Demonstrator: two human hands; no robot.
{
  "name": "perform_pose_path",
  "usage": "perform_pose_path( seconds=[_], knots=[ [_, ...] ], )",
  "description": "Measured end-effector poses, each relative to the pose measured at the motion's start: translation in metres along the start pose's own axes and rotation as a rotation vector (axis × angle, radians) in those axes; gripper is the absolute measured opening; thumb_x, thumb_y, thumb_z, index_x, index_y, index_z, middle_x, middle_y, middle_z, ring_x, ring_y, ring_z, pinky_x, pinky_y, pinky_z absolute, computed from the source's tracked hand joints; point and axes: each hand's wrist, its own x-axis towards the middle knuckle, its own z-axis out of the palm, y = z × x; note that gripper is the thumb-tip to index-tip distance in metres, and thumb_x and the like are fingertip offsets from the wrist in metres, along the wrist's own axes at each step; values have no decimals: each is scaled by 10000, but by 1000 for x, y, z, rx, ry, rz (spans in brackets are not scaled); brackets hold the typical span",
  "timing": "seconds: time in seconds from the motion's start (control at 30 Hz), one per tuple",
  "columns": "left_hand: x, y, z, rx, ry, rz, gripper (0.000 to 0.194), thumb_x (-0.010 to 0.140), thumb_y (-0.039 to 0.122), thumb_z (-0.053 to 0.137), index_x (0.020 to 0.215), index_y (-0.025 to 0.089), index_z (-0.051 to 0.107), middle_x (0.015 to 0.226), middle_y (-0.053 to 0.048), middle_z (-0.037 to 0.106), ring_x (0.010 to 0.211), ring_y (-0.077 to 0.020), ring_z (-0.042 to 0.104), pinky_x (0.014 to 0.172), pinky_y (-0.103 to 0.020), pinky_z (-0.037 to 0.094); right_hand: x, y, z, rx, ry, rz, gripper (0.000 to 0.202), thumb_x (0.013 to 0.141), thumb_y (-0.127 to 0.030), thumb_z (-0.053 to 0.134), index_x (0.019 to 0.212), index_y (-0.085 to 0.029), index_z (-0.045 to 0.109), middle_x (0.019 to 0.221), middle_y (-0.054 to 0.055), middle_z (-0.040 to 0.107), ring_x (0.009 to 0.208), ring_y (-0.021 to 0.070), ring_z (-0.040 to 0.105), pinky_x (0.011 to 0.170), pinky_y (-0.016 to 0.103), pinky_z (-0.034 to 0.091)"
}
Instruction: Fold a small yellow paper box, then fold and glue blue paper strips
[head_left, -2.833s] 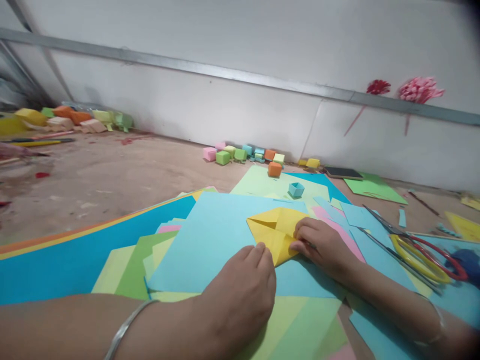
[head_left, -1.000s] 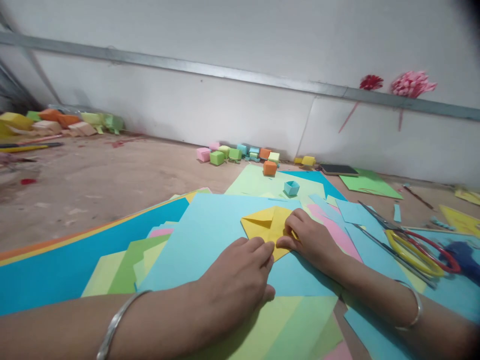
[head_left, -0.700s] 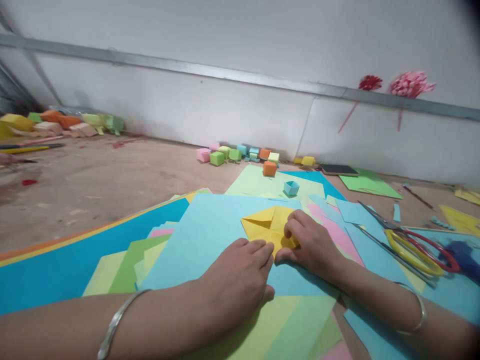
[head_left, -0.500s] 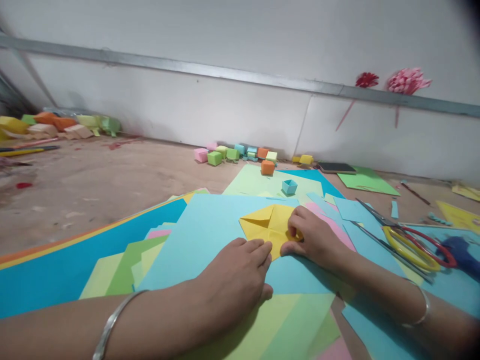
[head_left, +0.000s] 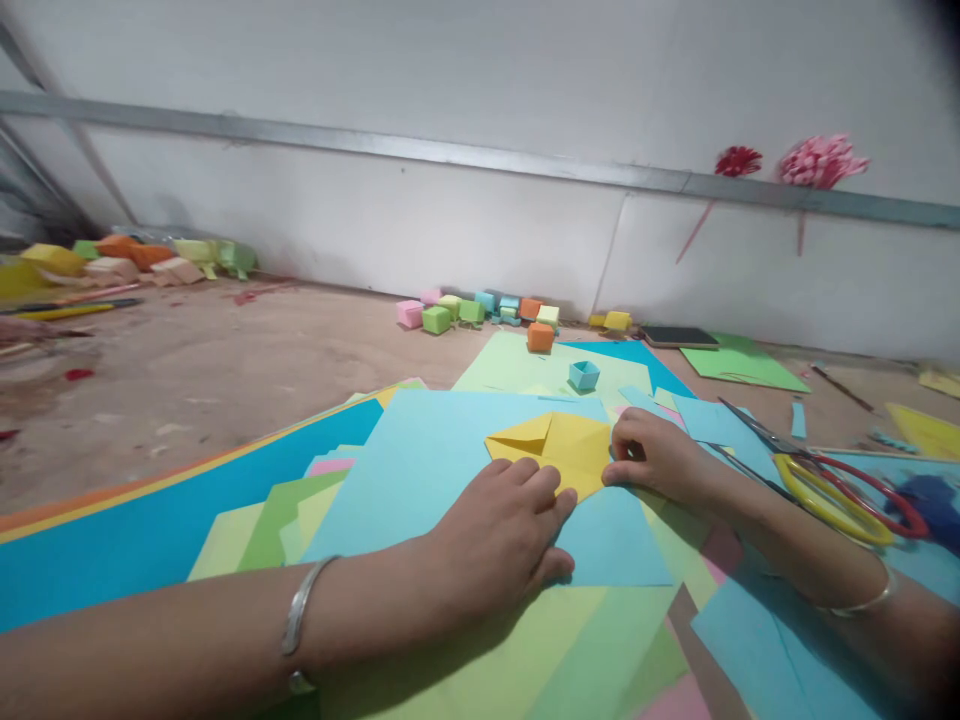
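A partly folded yellow paper (head_left: pixel 574 443) lies on a light blue sheet (head_left: pixel 420 450), its left side raised in a pocket-like flap. My left hand (head_left: pixel 491 525) rests on the paper's near edge, fingers laid out over it and thumb stretched to the side. At the paper's right corner, my right hand (head_left: pixel 656 455) has thumb and forefinger curled in a pinch on the edge. A silver bangle circles each wrist. Just beyond the paper stands a small open blue paper box (head_left: pixel 583 376).
Red-and-yellow-handled scissors (head_left: pixel 832 500) lie right of my right hand. Several small paper cubes (head_left: pixel 436 319) line the wall's foot, with more paper shapes (head_left: pixel 135 255) at far left. Layered coloured sheets (head_left: pixel 262 490) spread under the work. A dark flat object (head_left: pixel 680 337) sits at the back.
My right hand has slid right to the paper's corner, and that side now lies flatter. My left hand has shifted slightly right along the near edge. The view has turned a little.
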Motion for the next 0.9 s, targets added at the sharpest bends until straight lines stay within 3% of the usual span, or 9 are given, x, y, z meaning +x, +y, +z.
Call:
perform_pose_path(
  seconds=[0.17, 0.3, 0.53, 0.67, 0.77, 0.9],
  knots=[
    [-2, -4, -1, 72, -30, 82, 221, 871, 374, 627, 882, 153, 643, 901, -65, 624, 841, -237, 575, 833, -415, 447, 0, 4, 2, 6, 5, -15, 305, 696, -382, 780, 616, -196, 551, 768, 2, 524, 674, 145, 508, 580, 248, 398],
    [-9, -6, -1, 77, 25, 127, 218, 865, 352, 654, 808, 142, 643, 903, -67, 654, 955, -262, 592, 919, -441, 420, 1, 2, 2, 9, 2, -12, 305, 696, -371, 777, 606, -194, 546, 763, 6, 526, 667, 146, 508, 571, 250, 391],
    [-11, -6, 0, 48, 41, 170, 177, 852, 293, 669, 847, 116, 668, 914, -102, 678, 974, -269, 607, 861, -399, 470, -3, -3, -6, 30, -11, -6, 292, 702, -343, 769, 621, -199, 529, 761, 5, 519, 694, 162, 519, 599, 269, 403],
    [-10, -8, 4, 19, 73, 176, 165, 845, 290, 672, 831, 127, 656, 941, -100, 677, 984, -264, 602, 910, -421, 466, -10, -32, 0, 42, 89, -20, 253, 731, -308, 737, 692, -203, 510, 848, 12, 515, 772, 168, 520, 657, 279, 417],
    [-9, -10, 6, 2, 101, 178, 155, 841, 277, 670, 863, 126, 643, 956, -98, 666, 998, -265, 594, 934, -431, 462, -13, -53, 8, -25, 116, -61, 316, 703, -376, 775, 691, -203, 511, 838, 19, 507, 741, 169, 497, 604, 270, 395],
    [-10, -11, 5, -11, 85, 166, 118, 832, 239, 661, 835, 125, 629, 932, -98, 648, 971, -269, 591, 858, -404, 497, -10, -38, 9, -110, 70, -33, 376, 657, -471, 806, 687, -205, 542, 849, 33, 533, 760, 195, 524, 580, 272, 397]
  ],
)
